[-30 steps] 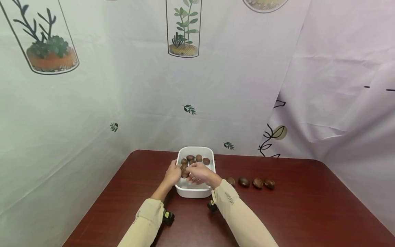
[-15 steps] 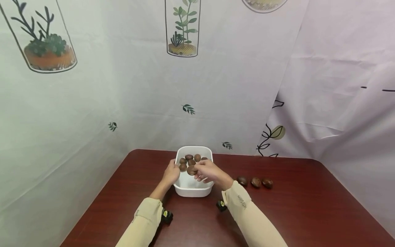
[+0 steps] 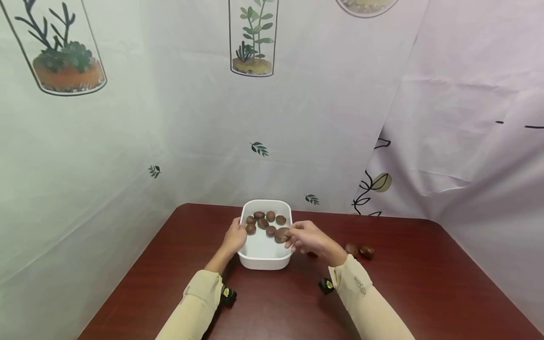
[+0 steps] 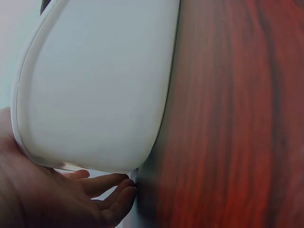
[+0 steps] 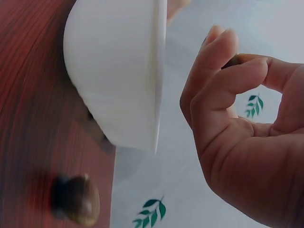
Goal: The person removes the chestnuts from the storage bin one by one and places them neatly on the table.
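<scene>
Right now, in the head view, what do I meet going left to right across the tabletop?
Left hand on the tub's side → white tub → chestnut pinched by the right hand → two loose chestnuts on the table.

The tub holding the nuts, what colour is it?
The tub is plain white, clearest in the head view.

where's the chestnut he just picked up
In the head view, the chestnut is pinched in the right hand, over the right rim of the white tub.
</scene>
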`<state>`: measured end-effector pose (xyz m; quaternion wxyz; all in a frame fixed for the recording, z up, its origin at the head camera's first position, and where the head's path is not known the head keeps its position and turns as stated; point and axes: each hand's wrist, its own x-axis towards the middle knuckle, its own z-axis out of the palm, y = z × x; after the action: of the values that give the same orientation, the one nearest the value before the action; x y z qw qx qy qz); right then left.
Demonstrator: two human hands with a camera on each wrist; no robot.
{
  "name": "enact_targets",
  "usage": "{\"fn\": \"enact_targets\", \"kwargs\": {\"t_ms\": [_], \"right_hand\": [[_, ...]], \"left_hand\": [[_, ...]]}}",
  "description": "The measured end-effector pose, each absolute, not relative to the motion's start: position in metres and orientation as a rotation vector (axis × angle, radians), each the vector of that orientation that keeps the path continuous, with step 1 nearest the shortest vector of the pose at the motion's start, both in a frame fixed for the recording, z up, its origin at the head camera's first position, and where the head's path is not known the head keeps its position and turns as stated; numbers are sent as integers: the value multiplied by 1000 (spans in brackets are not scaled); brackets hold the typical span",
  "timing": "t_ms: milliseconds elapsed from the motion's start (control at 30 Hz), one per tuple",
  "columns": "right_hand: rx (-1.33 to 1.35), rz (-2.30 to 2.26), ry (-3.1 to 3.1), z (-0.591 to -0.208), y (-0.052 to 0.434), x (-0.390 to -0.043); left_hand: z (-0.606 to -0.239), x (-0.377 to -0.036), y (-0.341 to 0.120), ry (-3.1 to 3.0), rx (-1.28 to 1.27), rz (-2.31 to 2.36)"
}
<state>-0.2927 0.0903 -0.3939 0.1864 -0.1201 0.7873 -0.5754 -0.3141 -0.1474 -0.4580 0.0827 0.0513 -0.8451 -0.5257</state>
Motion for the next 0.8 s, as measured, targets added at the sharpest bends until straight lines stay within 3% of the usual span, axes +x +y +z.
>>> {"fn": "enact_targets", "kwargs": {"t_ms": [800], "right_hand": [[-293,-1605,2175,-416,156,-279]], "left_hand": [[-458,-314,-149,-2549,169,-1536]]}}
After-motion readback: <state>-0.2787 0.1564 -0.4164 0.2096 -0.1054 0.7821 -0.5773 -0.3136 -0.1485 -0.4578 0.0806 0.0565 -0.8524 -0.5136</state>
